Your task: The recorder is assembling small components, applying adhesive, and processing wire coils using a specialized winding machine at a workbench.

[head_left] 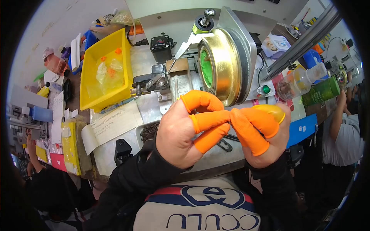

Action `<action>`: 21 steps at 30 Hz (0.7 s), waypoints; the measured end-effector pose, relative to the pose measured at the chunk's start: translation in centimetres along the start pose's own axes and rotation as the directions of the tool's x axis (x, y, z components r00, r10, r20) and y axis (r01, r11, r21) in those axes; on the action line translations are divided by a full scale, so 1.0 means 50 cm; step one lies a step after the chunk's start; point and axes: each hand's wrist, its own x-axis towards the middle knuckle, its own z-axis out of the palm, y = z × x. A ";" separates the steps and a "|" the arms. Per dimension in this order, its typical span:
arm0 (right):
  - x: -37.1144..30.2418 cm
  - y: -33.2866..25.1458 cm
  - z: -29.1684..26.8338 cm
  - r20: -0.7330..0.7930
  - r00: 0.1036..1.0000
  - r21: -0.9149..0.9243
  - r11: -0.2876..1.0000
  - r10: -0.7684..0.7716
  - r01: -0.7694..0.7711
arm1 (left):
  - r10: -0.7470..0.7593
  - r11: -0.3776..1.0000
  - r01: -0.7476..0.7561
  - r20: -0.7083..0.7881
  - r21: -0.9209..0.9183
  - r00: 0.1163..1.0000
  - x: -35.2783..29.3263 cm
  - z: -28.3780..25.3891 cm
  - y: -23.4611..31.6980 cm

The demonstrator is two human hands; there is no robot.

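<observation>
My left hand (175,133) and my right hand (266,136) meet fingertip to fingertip in front of the machine. Orange rubber finger cots cover the fingers of both, and a yellow one (271,113) sits on one right finger. Each hand is closed in a pinch. Where the tips touch, a tiny dark bit shows, too small to name. Left of my left wrist stands a small white tray (138,134) of thin dark brown pieces, partly hidden by the hand. Below the fingertips a dark metal tool with a looped end (224,145) lies on the bench.
Beyond my hands stands a machine with a large gold wheel (227,65) and a black motor (161,49). To the left are a yellow bin (86,73) with plastic bags and a handwritten sheet (113,125). A green button (266,89), bottles and another person (343,138) are at right.
</observation>
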 end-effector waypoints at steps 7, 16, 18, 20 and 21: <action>0.007 -0.003 -0.007 0.051 0.984 0.265 0.947 0.171 -0.178 | 0.078 0.992 -0.076 -0.019 0.103 0.997 -0.003 -0.005 0.004; -0.014 -0.022 -0.040 0.433 0.753 0.717 0.317 0.495 -0.620 | 0.097 0.978 -0.098 0.013 0.182 0.995 -0.014 0.003 0.020; -0.017 -0.031 -0.041 0.472 0.718 0.726 0.236 0.512 -0.645 | 0.109 0.978 -0.110 0.020 0.175 0.994 -0.018 0.007 0.025; -0.019 -0.035 -0.042 0.508 0.693 0.746 0.141 0.512 -0.651 | 0.117 0.975 -0.121 0.028 0.184 0.993 -0.021 0.012 0.033; -0.023 -0.036 -0.043 0.501 0.694 0.750 0.141 0.518 -0.646 | 0.121 0.973 -0.124 0.031 0.193 0.992 -0.023 0.014 0.038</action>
